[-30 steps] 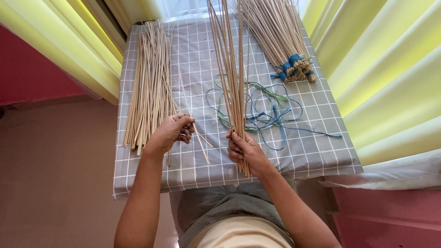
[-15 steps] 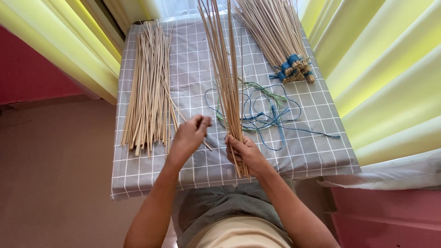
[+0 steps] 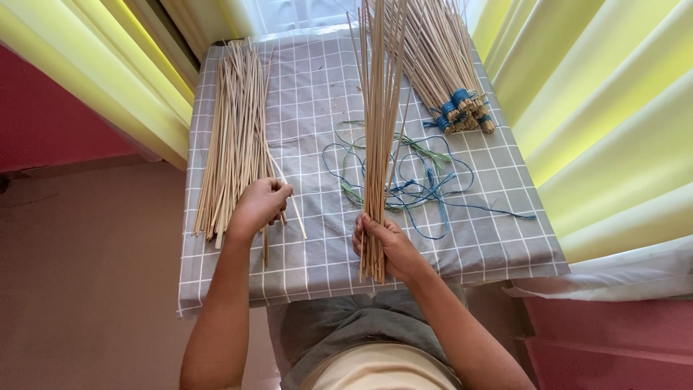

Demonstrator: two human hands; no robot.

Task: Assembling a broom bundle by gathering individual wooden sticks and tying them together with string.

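Your right hand [image 3: 388, 245] has its fingers wrapped around the lower end of a bunch of thin pale sticks [image 3: 379, 130], holding it nearly upright so it fans out toward 12 o'clock, its base just above the near edge of the surface [image 3: 317, 79], which is covered by a grey cloth with a white grid. Your left hand [image 3: 260, 204] sits at 9 o'clock from the right one, fingers curled narrow on a few sticks at the near end of the loose pile of sticks [image 3: 234, 137] lying flat along the left side. Just beyond the held bunch, at 1 o'clock, loose blue and green cords [image 3: 426, 184] lie tangled on the cloth. Farther off at 1 o'clock lie tied stick bundles [image 3: 437, 65], bound with blue cord at their near ends.
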